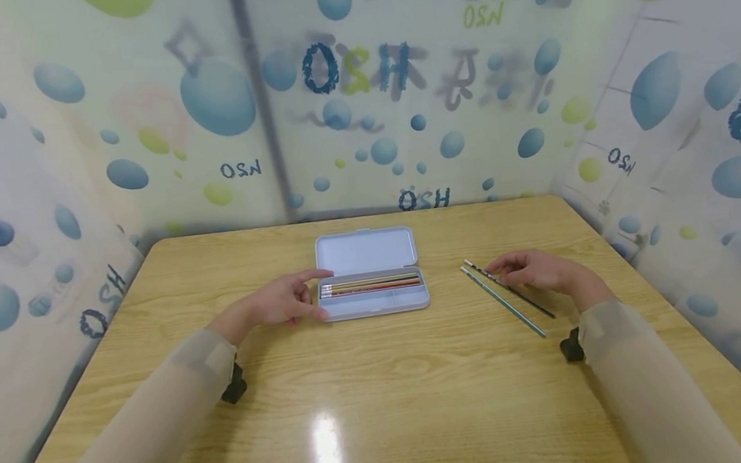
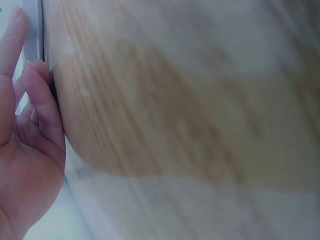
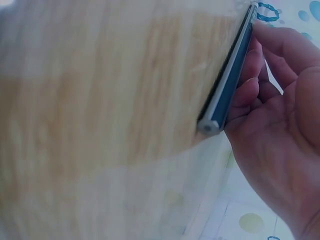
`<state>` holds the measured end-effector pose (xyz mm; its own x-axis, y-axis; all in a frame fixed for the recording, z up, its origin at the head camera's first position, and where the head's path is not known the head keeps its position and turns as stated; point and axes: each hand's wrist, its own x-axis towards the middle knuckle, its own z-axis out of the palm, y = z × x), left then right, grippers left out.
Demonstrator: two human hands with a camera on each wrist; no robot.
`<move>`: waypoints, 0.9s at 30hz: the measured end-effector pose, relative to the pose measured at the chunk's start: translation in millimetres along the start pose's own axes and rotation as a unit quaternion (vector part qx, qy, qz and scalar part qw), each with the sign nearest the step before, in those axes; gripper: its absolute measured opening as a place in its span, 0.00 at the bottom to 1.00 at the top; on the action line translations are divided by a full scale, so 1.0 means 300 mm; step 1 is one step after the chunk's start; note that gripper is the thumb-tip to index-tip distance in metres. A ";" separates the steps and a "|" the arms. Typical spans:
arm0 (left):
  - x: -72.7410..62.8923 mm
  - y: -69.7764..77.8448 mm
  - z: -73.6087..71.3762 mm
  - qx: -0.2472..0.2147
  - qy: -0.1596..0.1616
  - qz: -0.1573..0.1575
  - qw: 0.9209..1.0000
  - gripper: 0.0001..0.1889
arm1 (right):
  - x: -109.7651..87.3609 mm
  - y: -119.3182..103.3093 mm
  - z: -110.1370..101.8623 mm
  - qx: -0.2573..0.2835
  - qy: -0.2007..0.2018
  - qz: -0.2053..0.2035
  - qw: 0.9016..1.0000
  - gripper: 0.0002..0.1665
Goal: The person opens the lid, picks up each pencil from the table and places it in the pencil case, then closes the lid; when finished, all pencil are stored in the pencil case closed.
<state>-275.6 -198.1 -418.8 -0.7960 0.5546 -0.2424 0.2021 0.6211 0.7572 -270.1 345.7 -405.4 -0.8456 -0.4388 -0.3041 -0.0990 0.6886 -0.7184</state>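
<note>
A pale lidded pencil case (image 1: 367, 305) lies open on the table, its lid (image 1: 365, 251) tipped back. Several pencils (image 1: 371, 285) lie side by side in its rear compartment. My left hand (image 1: 278, 298) holds the case by its left end, index finger at the rear corner and thumb at the front one; the other fingers are curled. At the right, my right hand (image 1: 533, 270) pinches a dark patterned pencil (image 1: 527, 299) near its far end. In the right wrist view this pencil (image 3: 230, 75) runs alongside the curled fingers. A teal pencil (image 1: 508, 306) lies just left of it.
The wood-grain table (image 1: 398, 391) carries everything. Printed curtains (image 1: 362, 136) with drops and lettering enclose it at the back and both sides. Dark wrist-worn devices (image 1: 234, 383) show under both sleeves.
</note>
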 end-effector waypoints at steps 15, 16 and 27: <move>-0.004 0.001 -0.002 0.002 0.001 0.006 1.000 0.48 | 0.009 0.009 0.008 -0.001 0.023 -0.009 1.000 0.26; -0.006 0.001 -0.001 0.002 0.001 0.007 1.000 0.48 | 0.010 0.010 0.009 -0.011 0.029 -0.011 0.999 0.25; -0.003 0.006 -0.002 0.001 -0.001 0.003 1.000 0.48 | 0.018 -0.021 0.005 -0.094 0.073 0.005 0.993 0.21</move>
<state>-274.9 -197.7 -416.7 -0.7936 0.5596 -0.2387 0.2080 0.6183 0.7579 -273.1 338.0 -403.5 -0.9128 -0.3528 -0.2059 -0.1758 0.7943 -0.5816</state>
